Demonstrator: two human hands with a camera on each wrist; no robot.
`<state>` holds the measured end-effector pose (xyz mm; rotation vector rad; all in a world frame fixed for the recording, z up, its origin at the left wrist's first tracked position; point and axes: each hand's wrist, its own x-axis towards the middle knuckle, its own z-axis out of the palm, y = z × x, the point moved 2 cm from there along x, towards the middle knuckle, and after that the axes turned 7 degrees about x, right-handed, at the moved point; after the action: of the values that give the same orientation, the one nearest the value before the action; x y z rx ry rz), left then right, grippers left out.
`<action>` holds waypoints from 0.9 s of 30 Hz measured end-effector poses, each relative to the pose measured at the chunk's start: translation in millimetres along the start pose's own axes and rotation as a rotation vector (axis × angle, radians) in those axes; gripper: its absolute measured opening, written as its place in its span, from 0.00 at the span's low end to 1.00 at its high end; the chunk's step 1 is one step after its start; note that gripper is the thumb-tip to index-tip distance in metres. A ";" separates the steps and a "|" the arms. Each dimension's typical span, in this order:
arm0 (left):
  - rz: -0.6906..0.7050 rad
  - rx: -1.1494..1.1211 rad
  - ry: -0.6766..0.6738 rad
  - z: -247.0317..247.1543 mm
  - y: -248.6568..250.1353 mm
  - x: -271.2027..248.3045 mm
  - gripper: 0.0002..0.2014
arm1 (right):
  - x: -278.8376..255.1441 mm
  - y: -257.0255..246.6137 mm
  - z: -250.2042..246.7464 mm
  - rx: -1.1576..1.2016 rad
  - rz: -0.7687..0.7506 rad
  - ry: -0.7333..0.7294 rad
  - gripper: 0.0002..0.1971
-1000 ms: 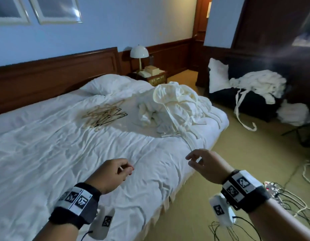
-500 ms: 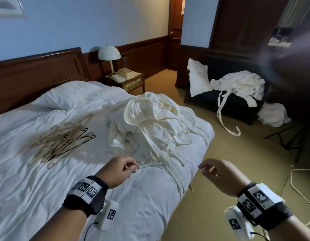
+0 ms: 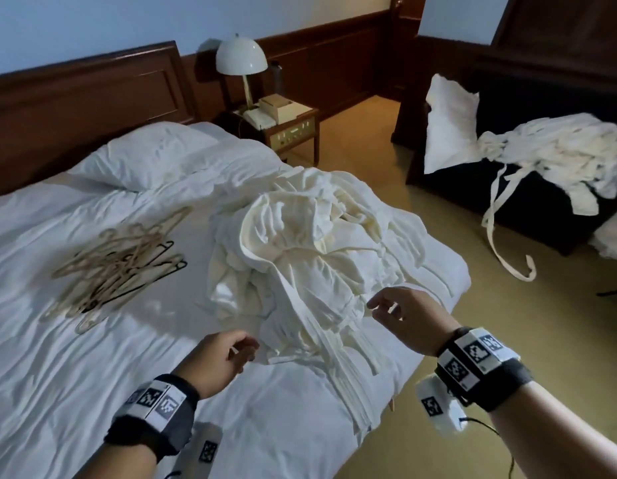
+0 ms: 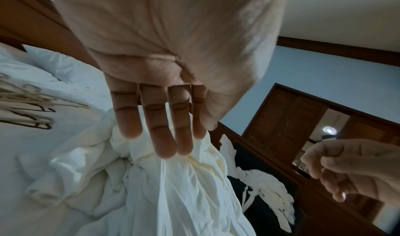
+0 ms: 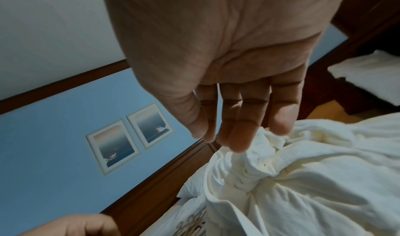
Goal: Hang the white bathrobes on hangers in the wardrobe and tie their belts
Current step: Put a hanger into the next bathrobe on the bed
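Note:
A crumpled heap of white bathrobes [image 3: 310, 257] lies on the bed's right side, its belts trailing over the near edge. Left of it lies a pile of several hangers [image 3: 117, 267], pale wood and black. My left hand [image 3: 231, 354] hovers over the sheet just short of the heap, fingers loosely bent, holding nothing. My right hand [image 3: 393, 312] hangs above the heap's near right side, fingers relaxed and empty. In the wrist views the left fingers [image 4: 164, 137] and right fingers [image 5: 238, 133] hang straight above the bathrobes [image 4: 173, 188] [image 5: 303, 171]. More bathrobes [image 3: 555, 150] lie on a dark sofa.
The bed [image 3: 58, 375] has a white duvet, a pillow [image 3: 144, 157] and a wooden headboard. A nightstand [image 3: 293, 129] with a lamp [image 3: 241, 60] stands beyond it. A dark sofa [image 3: 528, 216] with a white cushion [image 3: 448, 126] is at the right, across carpeted floor [image 3: 473, 340].
The view has closed in on the bed and the bathrobe heap. Both hands have moved forward to the heap, and their fingers have loosened from a curl.

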<state>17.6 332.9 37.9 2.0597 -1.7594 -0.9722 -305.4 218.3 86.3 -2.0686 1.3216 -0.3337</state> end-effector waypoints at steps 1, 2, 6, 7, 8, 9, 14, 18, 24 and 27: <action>-0.020 0.003 0.021 -5.7 -2.2 10.9 0.05 | 15.4 0.0 2.7 0.005 0.001 -0.012 0.05; -0.040 -0.007 0.050 -11.7 -3.3 20.4 0.06 | 31.1 -0.3 6.1 0.016 -0.003 -0.038 0.05; -0.096 -0.039 0.119 -31.5 -0.8 45.9 0.08 | 92.5 -6.3 13.9 0.042 -0.040 -0.169 0.06; -0.106 -0.042 0.116 -38.1 0.4 52.8 0.09 | 110.6 -7.1 13.5 0.043 -0.051 -0.186 0.06; -0.115 -0.032 0.120 -45.3 0.8 61.1 0.09 | 129.6 -6.8 12.1 0.043 -0.064 -0.201 0.06; -0.131 -0.019 0.137 -52.7 0.2 70.1 0.08 | 149.7 -5.9 10.2 0.033 -0.084 -0.215 0.06; -0.275 -0.023 0.299 -68.5 -3.4 112.1 0.06 | 272.2 7.9 -2.3 -0.045 -0.177 -0.259 0.08; -0.355 -0.016 0.257 -63.5 6.5 161.0 0.05 | 352.4 33.3 -2.5 -0.055 -0.150 -0.217 0.15; -0.374 0.013 0.352 -54.7 26.9 248.7 0.08 | 444.6 72.1 0.2 -0.146 -0.049 -0.204 0.50; -0.351 0.072 0.283 -43.9 37.1 276.1 0.12 | 472.7 82.5 11.7 -0.145 -0.027 -0.314 0.49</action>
<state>28.2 53.0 5.2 2.4656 -1.3378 -0.6616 -141.1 -215.8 -36.1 -2.1529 1.1559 0.0776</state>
